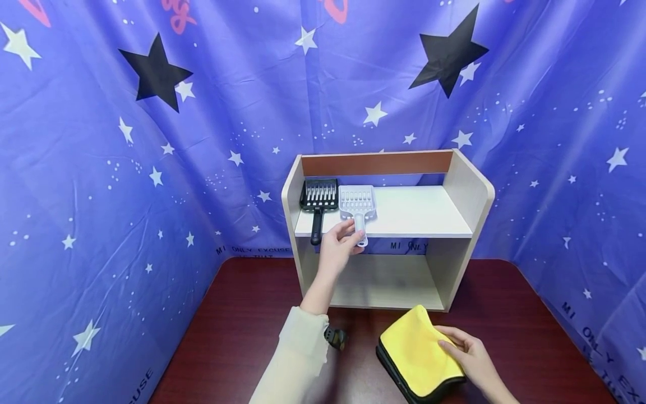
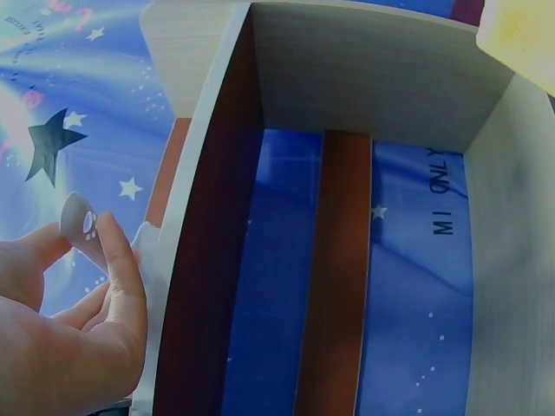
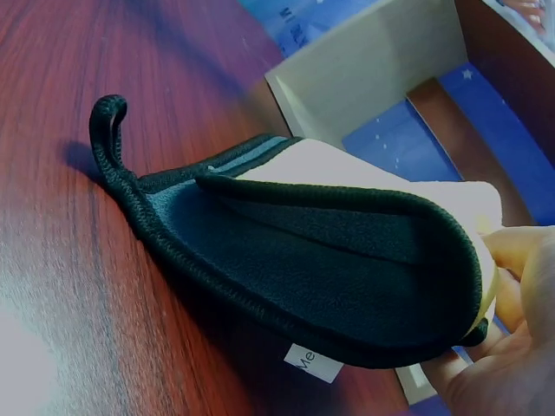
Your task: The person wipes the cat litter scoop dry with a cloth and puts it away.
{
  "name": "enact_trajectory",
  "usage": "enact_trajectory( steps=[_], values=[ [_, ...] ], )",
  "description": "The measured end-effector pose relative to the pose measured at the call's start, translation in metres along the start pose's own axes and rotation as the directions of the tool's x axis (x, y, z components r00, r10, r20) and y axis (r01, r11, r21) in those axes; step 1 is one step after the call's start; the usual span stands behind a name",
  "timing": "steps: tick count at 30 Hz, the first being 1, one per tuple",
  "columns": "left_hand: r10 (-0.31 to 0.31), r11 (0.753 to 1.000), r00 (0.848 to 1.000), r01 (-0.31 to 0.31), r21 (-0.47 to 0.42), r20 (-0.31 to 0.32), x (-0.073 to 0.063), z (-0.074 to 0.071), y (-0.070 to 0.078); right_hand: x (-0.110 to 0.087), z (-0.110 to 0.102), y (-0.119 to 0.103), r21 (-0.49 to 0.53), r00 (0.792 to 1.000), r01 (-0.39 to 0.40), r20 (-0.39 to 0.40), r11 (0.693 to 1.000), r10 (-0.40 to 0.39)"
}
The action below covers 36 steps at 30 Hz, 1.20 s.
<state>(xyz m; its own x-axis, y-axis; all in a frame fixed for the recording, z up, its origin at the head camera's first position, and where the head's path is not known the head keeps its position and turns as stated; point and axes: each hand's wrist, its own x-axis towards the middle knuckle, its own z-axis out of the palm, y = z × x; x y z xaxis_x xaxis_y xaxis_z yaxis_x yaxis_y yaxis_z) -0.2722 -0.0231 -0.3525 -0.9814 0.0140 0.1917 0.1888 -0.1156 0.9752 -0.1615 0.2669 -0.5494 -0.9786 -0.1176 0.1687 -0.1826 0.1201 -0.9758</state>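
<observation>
My left hand grips the handle of a white litter scoop whose slotted head lies on the upper shelf. In the left wrist view, the thumb and fingers pinch the handle's end, which has a small cut-out. A black litter scoop lies beside it on the left, its handle jutting over the shelf's front edge. My right hand pinches the right edge of a folded yellow cloth with dark trim. The right wrist view shows the cloth's dark underside, a hanging loop and a white tag.
A small wooden two-tier shelf unit stands at the back of the dark red table. Its side panels rise above the white upper board. A blue curtain with stars hangs behind and at both sides.
</observation>
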Motion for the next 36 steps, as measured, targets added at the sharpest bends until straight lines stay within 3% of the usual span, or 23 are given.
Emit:
enact_trajectory(
  steps=[6,12,16,20,30,36],
  values=[
    [-0.013,1.000,1.000,0.013,-0.015,0.007,0.005,0.001,0.002,0.001,-0.009,0.007,-0.064,0.991,-0.100,-0.100,0.993,0.093],
    [-0.020,1.000,1.000,0.020,-0.013,0.015,0.007,0.002,0.002,0.003,-0.019,0.015,-0.126,0.979,-0.120,-0.178,0.985,0.097],
    [-0.025,0.999,0.999,0.025,-0.026,0.024,0.008,0.003,0.003,0.004,-0.028,0.020,-0.171,0.963,-0.182,-0.232,0.968,0.140],
    [-0.035,0.999,0.999,0.036,-0.040,0.030,0.009,0.004,0.003,0.005,-0.035,0.025,-0.186,0.951,-0.232,-0.252,0.955,0.181],
    [-0.049,0.999,0.995,0.051,-0.020,0.083,0.008,0.001,0.001,0.003,-0.043,0.032,-0.222,0.944,-0.244,-0.277,0.944,0.179],
    [-0.026,0.999,0.997,0.024,0.028,0.066,0.005,0.000,0.001,0.001,-0.046,0.033,-0.346,0.940,-0.263,-0.304,0.901,0.157]
  ],
)
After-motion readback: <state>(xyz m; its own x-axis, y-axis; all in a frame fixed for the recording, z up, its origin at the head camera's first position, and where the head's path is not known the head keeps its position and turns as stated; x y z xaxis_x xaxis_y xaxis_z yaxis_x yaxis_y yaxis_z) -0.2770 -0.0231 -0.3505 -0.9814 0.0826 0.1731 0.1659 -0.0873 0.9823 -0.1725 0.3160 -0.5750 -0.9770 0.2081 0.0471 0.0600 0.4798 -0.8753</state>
